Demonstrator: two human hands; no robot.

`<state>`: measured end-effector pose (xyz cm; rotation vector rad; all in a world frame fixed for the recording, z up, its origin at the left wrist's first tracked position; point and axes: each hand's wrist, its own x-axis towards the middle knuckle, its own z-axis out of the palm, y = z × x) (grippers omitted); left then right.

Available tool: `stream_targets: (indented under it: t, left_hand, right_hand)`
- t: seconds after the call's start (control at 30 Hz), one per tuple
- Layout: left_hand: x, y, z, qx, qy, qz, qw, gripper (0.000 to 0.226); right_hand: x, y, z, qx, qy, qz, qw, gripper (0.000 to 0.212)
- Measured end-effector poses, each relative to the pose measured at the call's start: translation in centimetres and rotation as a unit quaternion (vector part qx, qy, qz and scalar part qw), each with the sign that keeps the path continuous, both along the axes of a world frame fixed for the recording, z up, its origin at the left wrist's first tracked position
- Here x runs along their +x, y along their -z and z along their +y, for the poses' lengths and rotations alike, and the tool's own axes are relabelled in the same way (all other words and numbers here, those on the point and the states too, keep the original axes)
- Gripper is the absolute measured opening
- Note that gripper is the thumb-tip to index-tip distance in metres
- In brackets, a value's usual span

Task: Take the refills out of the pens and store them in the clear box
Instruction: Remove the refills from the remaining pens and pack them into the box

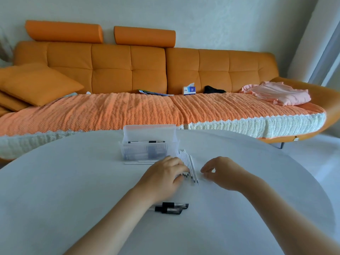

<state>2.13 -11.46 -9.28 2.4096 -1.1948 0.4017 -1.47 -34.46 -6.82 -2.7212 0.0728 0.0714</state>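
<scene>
Far to my left, an orange square cushion is leaning on the long orange sofa behind the round white tabletop. Toward the far edge of the tabletop, the clear ribbed plastic box is standing with its lid tipped up and back, and dark-tipped pen parts are lying inside it. One thin white refill is lying just in front of the box. I am resting my left hand palm down, with the fingers stretched flat over the near ends of a row of white refills with dark tips. These are lying side by side just right of the box, tips pointing toward me. Nearer to me, beside my left forearm, two clear pens with black caps are lying touching each other. A small blue-and-white tissue box is sitting on the sofa beyond. My right hand is hovering just right of the row, apart from my left, fingers loosely curled and gripping nothing I can see. A crumpled pink garment is lying on the sofa's right end.
</scene>
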Motion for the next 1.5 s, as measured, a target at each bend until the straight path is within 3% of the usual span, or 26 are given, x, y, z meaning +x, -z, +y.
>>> stream_targets:
  t: [0.27,0.43,0.6,0.7,0.83,1.0,1.13,1.27,1.5]
  left_hand:
    - [0.1,0.3,-2.7,0.055,0.018,0.013,0.998,0.030]
    - [0.8,0.7,-3.7,0.068,0.027,-0.003,0.997,0.028]
    - [1.6,-0.1,-5.0,0.069,0.034,0.002,0.997,0.017]
    - [2.5,-0.3,-5.7,0.083,0.035,0.019,0.996,0.028]
    - [3.3,-0.8,-6.8,0.134,0.046,0.041,0.989,0.023]
    - [3.6,-1.4,-7.6,0.180,0.085,-0.002,0.980,0.019]
    - [3.6,-0.8,-7.7,0.197,0.096,-0.093,0.971,0.023]
    - [3.4,0.0,-8.0,0.172,0.087,-0.136,0.972,0.032]
    - [3.2,0.2,-8.5,0.099,0.069,-0.113,0.986,0.020]
  right_hand:
    - [-0.3,0.1,0.2,-0.012,-0.006,-0.010,1.000,0.003]
    - [-0.6,0.3,0.3,-0.033,-0.020,-0.017,0.999,0.012]
    - [-1.0,0.0,-0.7,0.017,0.000,-0.023,1.000,0.017]
    - [-1.1,0.0,-1.2,0.045,0.002,-0.018,0.999,0.020]
    - [-1.2,0.1,-1.8,0.066,0.018,-0.017,0.998,0.018]
    - [-1.7,0.2,-2.6,0.055,0.026,0.003,0.998,0.016]
    - [-2.1,0.5,-2.9,0.051,0.040,0.015,0.998,0.015]
    - [-2.5,0.4,-2.9,0.056,0.046,0.019,0.997,0.016]
    - [-3.0,0.4,-3.2,0.094,0.075,0.007,0.993,0.010]
